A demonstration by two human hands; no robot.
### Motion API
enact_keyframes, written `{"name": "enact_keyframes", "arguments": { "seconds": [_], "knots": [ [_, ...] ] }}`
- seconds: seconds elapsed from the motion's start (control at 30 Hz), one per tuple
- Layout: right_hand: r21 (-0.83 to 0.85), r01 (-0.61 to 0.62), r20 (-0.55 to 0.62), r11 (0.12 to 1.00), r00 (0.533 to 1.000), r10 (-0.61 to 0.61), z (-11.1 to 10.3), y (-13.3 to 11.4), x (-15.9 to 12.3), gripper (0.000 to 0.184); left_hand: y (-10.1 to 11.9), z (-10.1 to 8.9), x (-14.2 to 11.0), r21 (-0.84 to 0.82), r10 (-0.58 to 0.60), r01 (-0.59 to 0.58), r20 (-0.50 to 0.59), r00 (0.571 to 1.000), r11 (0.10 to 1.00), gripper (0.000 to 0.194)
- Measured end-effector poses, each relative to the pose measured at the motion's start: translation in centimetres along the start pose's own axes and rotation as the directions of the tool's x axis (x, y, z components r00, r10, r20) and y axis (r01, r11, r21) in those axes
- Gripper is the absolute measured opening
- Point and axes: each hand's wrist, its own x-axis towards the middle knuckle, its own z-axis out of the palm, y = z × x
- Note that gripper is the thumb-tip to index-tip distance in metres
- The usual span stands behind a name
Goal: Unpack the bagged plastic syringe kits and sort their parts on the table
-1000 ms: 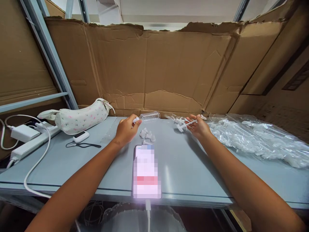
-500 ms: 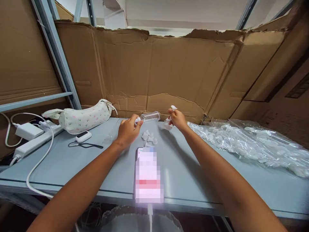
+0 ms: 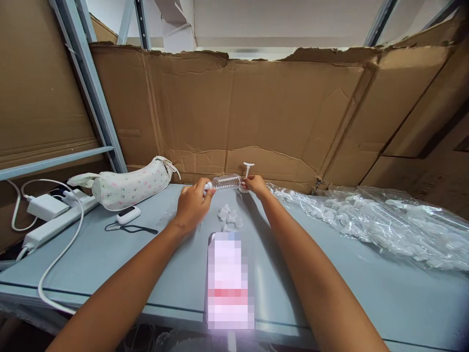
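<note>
A small clear ribbed plastic bottle [image 3: 227, 182] lies on its side at the back of the grey table [image 3: 110, 254]. My left hand [image 3: 192, 204] pinches its white neck end. My right hand [image 3: 255, 186] is closed on a white plastic pump piece [image 3: 248, 168] with a thin stem and flat top, held upright at the bottle's other end. A small heap of white plastic caps [image 3: 229, 216] lies just in front of the bottle, between my two hands.
A phone [image 3: 229, 278] with a lit screen lies at the table's front edge. A clear bag of white plastic parts [image 3: 366, 217] spreads along the right. A floral pouch [image 3: 134, 183], a small white device [image 3: 128, 214], a power strip [image 3: 54, 222] and cables sit left. Cardboard walls stand behind.
My right hand has moved left from the bag of parts with a white pump piece, up to the bottle's far end. My left hand has stayed on the bottle's neck.
</note>
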Motion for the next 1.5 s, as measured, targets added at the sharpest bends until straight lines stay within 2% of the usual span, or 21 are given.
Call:
{"name": "enact_keyframes", "arguments": {
  "seconds": [0.17, 0.23, 0.33, 0.37, 0.43, 0.53, 0.57, 0.63, 0.8, 0.97, 1.1, 1.17, 1.3, 1.37, 1.43, 1.5],
  "knots": [
    [-0.04, 0.025, 0.08, 0.999, 0.997, -0.022, -1.5, -0.9, -1.7, 0.031, 0.2, 0.1, -0.2, 0.0, 0.0, 0.0, 0.013, 1.0, 1.0, 0.021],
    [-0.004, 0.079, 0.136, 0.997, 0.988, -0.078, -2.0, -1.4, -3.4, 0.029, 0.4, 0.3, -0.3, -0.003, 0.023, -0.023, 0.023, 0.999, 1.0, 0.021],
    [0.122, 0.164, 0.23, 0.979, 0.955, -0.189, -2.5, -2.1, -6.7, 0.036, 0.7, 0.4, -0.6, -0.006, 0.099, -0.098, 0.013, 0.995, 0.995, 0.021],
    [0.199, 0.172, 0.274, 0.965, 0.935, -0.224, -2.8, -2.2, -7.9, 0.041, 0.9, 0.4, -0.7, -0.01, 0.137, -0.137, 0.0, 0.991, 0.991, 0.021],
    [0.477, 0.071, 0.434, 0.876, 0.848, -0.305, -3.4, -2.3, -10.2, 0.049, 1.2, 0.4, -1.0, -0.022, 0.222, -0.223, -0.035, 0.974, 0.975, 0.022],
    [0.626, -0.118, 0.567, 0.771, 0.747, -0.346, -4.3, -1.9, -13.1, 0.064, 1.6, 0.4, -1.2, -0.007, 0.352, -0.353, -0.079, 0.933, 0.936, 0.024],
    [0.635, -0.15, 0.579, 0.758, 0.741, -0.339, -4.6, -1.6, -13.8, 0.066, 1.7, 0.4, -1.3, 0.009, 0.387, -0.388, -0.08, 0.919, 0.922, 0.025],
    [0.625, -0.185, 0.582, 0.759, 0.758, -0.295, -4.9, -1.1, -14.8, 0.062, 1.7, 0.4, -1.3, 0.036, 0.442, -0.441, -0.055, 0.895, 0.897, 0.029],
    [0.533, -0.177, 0.531, 0.828, 0.831, -0.164, -4.6, -0.3, -16.1, 0.047, 1.3, 0.5, -1.2, -0.032, 0.492, -0.493, 0.142, 0.859, 0.87, 0.046],
    [0.53, -0.045, 0.39, 0.847, 0.9, -0.197, -4.4, -0.5, -17.1, 0.048, 1.3, 0.4, -1.1, -0.118, 0.466, -0.451, 0.267, 0.844, 0.885, 0.045],
    [0.47, 0.12, 0.265, 0.874, 0.926, -0.269, -4.4, -0.4, -17.4, 0.05, 1.7, 0.5, -1.3, -0.086, 0.442, -0.443, 0.366, 0.819, 0.892, 0.04],
    [0.435, 0.205, 0.212, 0.877, 0.923, -0.321, -4.4, -0.2, -17.3, 0.049, 1.9, 0.4, -1.5, -0.081, 0.411, -0.415, 0.4, 0.819, 0.906, 0.04],
    [0.418, 0.34, 0.182, 0.842, 0.877, -0.444, -4.6, 0.3, -16.8, 0.041, 2.2, 0.0, -1.8, -0.172, 0.355, -0.311, 0.416, 0.837, 0.935, 0.041],
    [0.405, 0.396, 0.183, 0.824, 0.848, -0.497, -5.0, 0.4, -16.6, 0.037, 2.4, -0.1, -1.9, -0.319, 0.323, -0.19, 0.443, 0.836, 0.929, 0.043],
    [0.368, 0.464, 0.193, 0.806, 0.809, -0.555, -5.6, 0.4, -16.7, 0.033, 2.5, -0.1, -2.0, -0.517, 0.295, 0.007, 0.499, 0.815, 0.856, 0.05],
    [0.322, 0.553, 0.207, 0.769, 0.751, -0.627, -6.3, 0.2, -17.0, 0.027, 2.7, 0.1, -1.9, -0.632, 0.296, 0.163, 0.555, 0.777, 0.758, 0.057]
  ]
}}
